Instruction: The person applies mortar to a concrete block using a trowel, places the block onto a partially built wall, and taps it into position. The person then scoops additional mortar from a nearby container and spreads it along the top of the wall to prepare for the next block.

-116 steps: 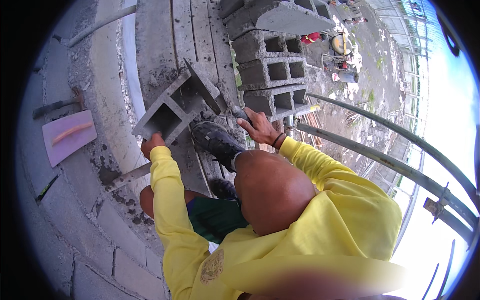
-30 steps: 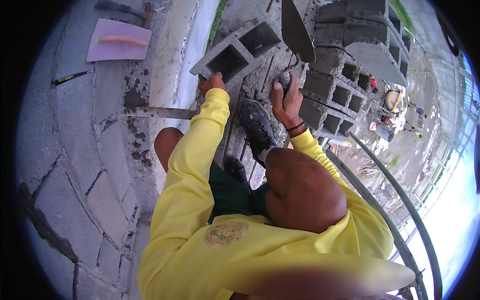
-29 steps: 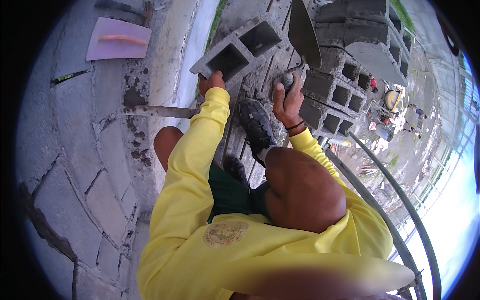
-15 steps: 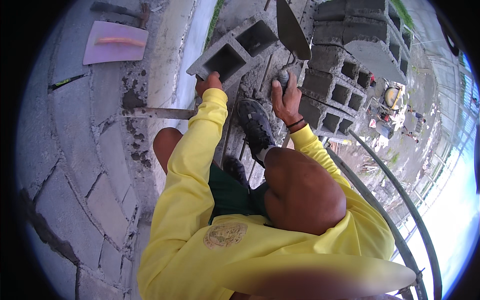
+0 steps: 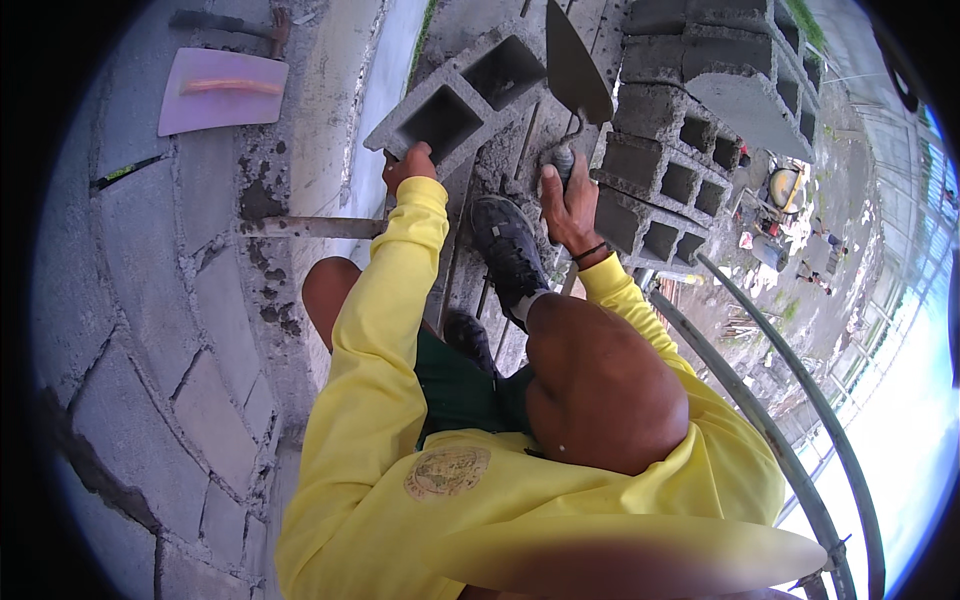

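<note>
Grey, two-celled hollow concrete block (image 5: 472,97): lies above the weathered planks (image 5: 531,148), cells facing up toward the viewer, set askew. Whether its underside bears fully on the planks: cannot tell. Left hand (image 5: 408,168) closed on its near-left end, fingers at the cell rim. Right hand (image 5: 570,205) wrapped round the handle of a grey, leaf-shaped metal trowel (image 5: 575,65), blade pointing away, just beside the block and apart from it. Step, as judged: steadying the block with trowel ready. Working its edge would call for a firm left hold and the blade angled in, clear of the fingers
</note>
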The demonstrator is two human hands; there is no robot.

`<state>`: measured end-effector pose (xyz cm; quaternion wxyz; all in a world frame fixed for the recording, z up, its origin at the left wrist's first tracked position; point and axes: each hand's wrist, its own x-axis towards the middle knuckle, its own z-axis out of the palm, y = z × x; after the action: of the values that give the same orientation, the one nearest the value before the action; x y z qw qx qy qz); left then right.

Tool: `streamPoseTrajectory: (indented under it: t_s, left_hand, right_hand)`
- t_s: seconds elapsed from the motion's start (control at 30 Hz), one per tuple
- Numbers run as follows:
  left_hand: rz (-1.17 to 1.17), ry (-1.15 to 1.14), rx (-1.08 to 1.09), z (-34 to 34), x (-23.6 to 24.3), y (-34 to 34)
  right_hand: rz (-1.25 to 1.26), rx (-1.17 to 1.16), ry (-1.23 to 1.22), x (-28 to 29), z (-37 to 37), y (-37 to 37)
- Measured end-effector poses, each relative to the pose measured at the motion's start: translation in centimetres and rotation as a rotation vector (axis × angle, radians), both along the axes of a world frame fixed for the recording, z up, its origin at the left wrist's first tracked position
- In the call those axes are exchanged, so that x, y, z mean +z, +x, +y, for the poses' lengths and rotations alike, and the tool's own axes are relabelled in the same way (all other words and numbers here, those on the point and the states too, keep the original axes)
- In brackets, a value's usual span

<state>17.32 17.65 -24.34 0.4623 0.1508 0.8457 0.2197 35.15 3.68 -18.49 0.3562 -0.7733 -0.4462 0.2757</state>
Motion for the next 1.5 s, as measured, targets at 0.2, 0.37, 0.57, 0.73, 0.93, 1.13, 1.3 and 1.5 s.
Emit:
streamPoseTrajectory:
  t_s: [0.2,0.37,0.57,0.73,0.93,1.13,1.3,1.5]
  left_hand:
    - [0.013,0.152,-0.051,-0.6,-1.3,-0.2]
    - [0.018,0.126,-0.066,-0.5,-1.5,-0.3]
    - [-0.061,0.101,-0.071,-0.2,0.5,-0.2]
    - [0.106,0.170,-0.055,-0.2,0.6,0.2]
    - [0.058,0.155,-0.029,-0.3,0.2,0.4]
    - [-0.020,0.136,-0.003,-0.4,1.0,0.4]
    - [-0.002,0.179,-0.008,-0.3,0.4,0.4]
    - [0.050,0.137,-0.021,-0.2,0.1,0.4]
  right_hand:
    - [-0.071,0.096,-0.017,0.4,0.3,-0.1]
    - [0.118,-0.038,0.021,1.1,0.0,-0.6]
    - [-0.139,0.305,0.291,1.2,-1.0,-1.9]
    - [-0.082,0.220,-0.076,0.9,-1.0,-2.8]
    - [-0.100,0.243,-0.035,0.5,-0.8,-2.5]
    - [-0.137,0.252,0.212,0.3,-1.0,-2.6]
    - [-0.088,0.235,0.020,0.5,-0.6,-2.8]
    - [-0.145,0.252,-0.124,-0.3,-0.8,-2.7]
